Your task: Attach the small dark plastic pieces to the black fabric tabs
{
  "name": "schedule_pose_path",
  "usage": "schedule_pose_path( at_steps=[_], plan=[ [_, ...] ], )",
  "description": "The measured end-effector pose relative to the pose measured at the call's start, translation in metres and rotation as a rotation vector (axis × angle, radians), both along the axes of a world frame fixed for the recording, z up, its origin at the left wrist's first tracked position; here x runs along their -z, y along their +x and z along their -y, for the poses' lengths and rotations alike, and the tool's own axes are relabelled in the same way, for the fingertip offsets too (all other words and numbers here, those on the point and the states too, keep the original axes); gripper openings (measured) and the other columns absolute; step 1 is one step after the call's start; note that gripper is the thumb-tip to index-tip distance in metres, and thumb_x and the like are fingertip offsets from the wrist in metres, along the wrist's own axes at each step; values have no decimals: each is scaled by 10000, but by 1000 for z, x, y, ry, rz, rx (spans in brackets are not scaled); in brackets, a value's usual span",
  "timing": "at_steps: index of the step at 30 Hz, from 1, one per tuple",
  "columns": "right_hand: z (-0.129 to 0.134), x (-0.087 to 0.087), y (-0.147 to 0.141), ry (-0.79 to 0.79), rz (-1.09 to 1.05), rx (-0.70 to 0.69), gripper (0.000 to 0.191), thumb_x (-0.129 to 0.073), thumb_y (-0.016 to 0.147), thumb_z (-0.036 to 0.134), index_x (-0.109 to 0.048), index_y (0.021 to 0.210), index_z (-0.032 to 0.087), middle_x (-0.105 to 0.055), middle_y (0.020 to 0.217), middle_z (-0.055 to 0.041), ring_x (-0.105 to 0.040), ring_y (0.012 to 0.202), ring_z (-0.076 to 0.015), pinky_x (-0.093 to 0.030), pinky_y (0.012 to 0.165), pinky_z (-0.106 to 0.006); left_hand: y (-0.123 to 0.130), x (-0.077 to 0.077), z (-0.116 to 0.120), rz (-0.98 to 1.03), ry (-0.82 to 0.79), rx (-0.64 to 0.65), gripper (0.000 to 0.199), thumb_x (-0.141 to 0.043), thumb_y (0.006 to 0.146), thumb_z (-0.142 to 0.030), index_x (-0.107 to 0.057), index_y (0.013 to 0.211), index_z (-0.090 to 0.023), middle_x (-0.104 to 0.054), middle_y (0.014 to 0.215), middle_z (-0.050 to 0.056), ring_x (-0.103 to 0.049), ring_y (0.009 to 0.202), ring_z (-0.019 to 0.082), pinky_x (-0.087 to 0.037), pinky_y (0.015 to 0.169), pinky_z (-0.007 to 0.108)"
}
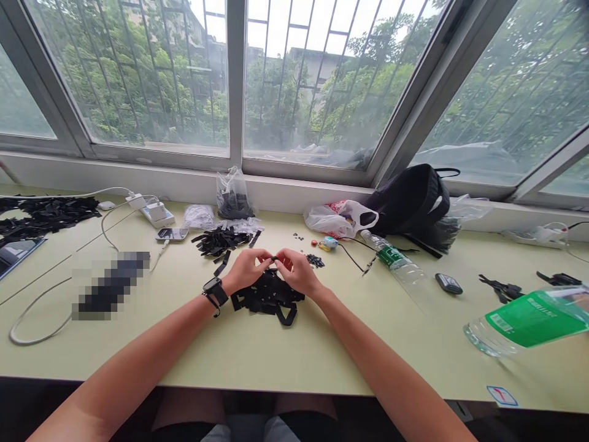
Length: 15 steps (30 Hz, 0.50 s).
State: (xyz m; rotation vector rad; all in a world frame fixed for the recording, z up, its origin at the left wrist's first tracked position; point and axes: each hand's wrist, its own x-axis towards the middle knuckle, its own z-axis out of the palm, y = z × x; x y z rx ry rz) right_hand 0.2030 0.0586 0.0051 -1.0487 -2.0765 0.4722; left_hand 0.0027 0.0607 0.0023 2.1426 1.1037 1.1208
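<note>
My left hand (247, 268) and my right hand (297, 270) meet at the middle of the table, fingertips pinched together on a small black piece (275, 258). Most of that piece is hidden by the fingers. Right below them lies a heap of black strips (267, 294), one of them bent into a loop at its front edge. Behind my left hand is another bunch of black strips (223, 241). Small dark parts (315, 261) form a little pile just right of my right hand, with a few more scattered behind it.
A green-labelled bottle (391, 255) lies behind on the right; a larger bottle (529, 322) is tilted at the right front. Plastic bags (338, 219), a black bag (405, 199), a phone (172, 234) and white cables stand or lie toward the window.
</note>
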Motion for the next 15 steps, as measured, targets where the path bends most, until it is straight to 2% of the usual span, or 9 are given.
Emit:
schedule_pose_path(
  at_steps=[4, 9, 15],
  plan=[
    [2, 5, 0, 141, 181, 63, 50, -546, 878, 187, -592, 884, 205, -626, 805, -2, -494, 627, -126, -339, 623, -256, -1, 0, -2, -11, -4, -10, 335, -549, 957, -398, -748, 842, -153, -716, 746, 20, -567, 692, 137, -396, 638, 244],
    [4, 5, 0, 192, 264, 81, 82, -516, 938, 212, -598, 944, 204, -655, 874, -13, -527, 662, -130, -333, 639, -254, 0, 1, -2, -9, -20, -9, 349, -534, 963, -406, -763, 875, -158, -744, 790, 25, -576, 696, 138, -403, 645, 241],
    [6, 2, -1, 234, 414, 97, 109, -508, 973, 241, -603, 940, 197, -668, 870, -28, -571, 718, -148, -320, 653, -265, 1, 2, 1, -42, -40, 7, 308, -553, 933, -369, -769, 860, -163, -737, 774, 32, -580, 692, 146, -412, 638, 240]
  ],
)
